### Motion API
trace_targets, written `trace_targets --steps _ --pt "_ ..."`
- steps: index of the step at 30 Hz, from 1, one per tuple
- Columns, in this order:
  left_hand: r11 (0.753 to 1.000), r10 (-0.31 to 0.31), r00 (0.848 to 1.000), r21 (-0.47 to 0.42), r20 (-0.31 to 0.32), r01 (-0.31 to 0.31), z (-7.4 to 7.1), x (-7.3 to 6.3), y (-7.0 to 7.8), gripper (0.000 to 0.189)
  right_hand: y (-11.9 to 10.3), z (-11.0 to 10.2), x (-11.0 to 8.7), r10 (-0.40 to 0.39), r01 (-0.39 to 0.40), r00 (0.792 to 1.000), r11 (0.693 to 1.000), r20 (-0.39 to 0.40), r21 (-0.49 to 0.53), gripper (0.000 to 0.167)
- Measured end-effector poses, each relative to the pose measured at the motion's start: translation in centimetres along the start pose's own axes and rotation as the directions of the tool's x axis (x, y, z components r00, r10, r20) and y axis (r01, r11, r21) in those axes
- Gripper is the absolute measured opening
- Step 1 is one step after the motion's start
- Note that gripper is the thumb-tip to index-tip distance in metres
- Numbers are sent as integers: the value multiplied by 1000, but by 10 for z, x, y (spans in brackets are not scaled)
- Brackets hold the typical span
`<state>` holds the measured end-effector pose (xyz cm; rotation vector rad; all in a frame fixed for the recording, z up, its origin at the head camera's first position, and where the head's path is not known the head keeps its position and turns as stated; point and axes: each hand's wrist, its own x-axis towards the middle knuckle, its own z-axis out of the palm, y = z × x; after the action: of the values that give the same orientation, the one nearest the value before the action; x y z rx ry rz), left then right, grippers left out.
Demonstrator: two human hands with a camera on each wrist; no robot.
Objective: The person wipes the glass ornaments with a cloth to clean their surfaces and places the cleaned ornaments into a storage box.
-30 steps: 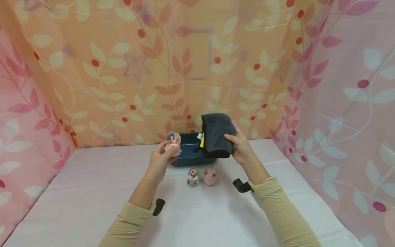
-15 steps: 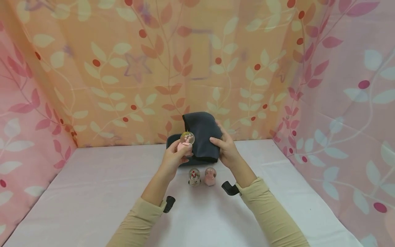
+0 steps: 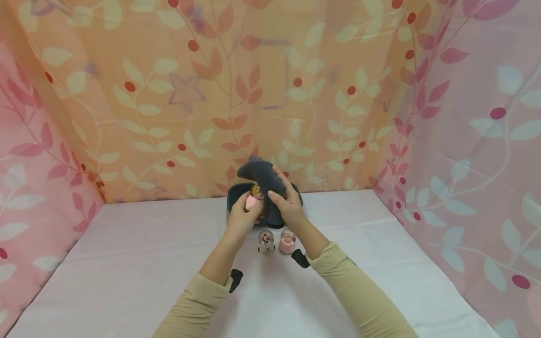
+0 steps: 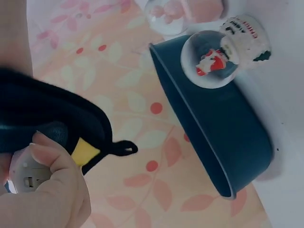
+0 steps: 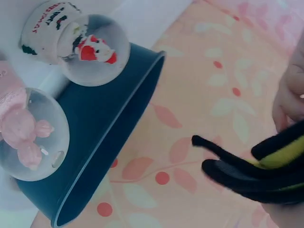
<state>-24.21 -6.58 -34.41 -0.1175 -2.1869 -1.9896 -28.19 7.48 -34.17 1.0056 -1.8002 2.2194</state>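
My left hand (image 3: 243,219) grips a small snow globe (image 3: 251,202) by its pink base; the underside of that base shows in the left wrist view. A dark grey cloth (image 3: 270,190) with black edging and a yellow inner side is held in my right hand (image 3: 291,206), thumb in front and fingers behind. The cloth is wrapped against the globe and covers most of its dome. Both hands are raised in front of a dark blue bin (image 4: 213,123). On the table before the bin stand a Santa snow globe (image 3: 266,242) and a second pink snow globe (image 3: 287,241).
A white cloth covers the table (image 3: 148,263). Behind it hangs an orange leaf-print curtain (image 3: 169,117), with pink curtains (image 3: 473,164) at both sides. The bin stands at the table's back edge, close to the curtain.
My hands have come together: the right brought the cloth leftward, and the left moved the pink globe rightward. The cloth has folded over from flat and now laps around the globe.
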Motion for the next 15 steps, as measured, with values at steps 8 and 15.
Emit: trace_targets --steps 8,15 --pt "999 13 997 48 76 -16 1 -6 -10 48 5 7 8 119 -141 963 987 -243 -77 51" --pt "996 7 990 83 140 -18 -1 -9 -16 50 -3 10 13 411 -356 853 909 -321 218 44"
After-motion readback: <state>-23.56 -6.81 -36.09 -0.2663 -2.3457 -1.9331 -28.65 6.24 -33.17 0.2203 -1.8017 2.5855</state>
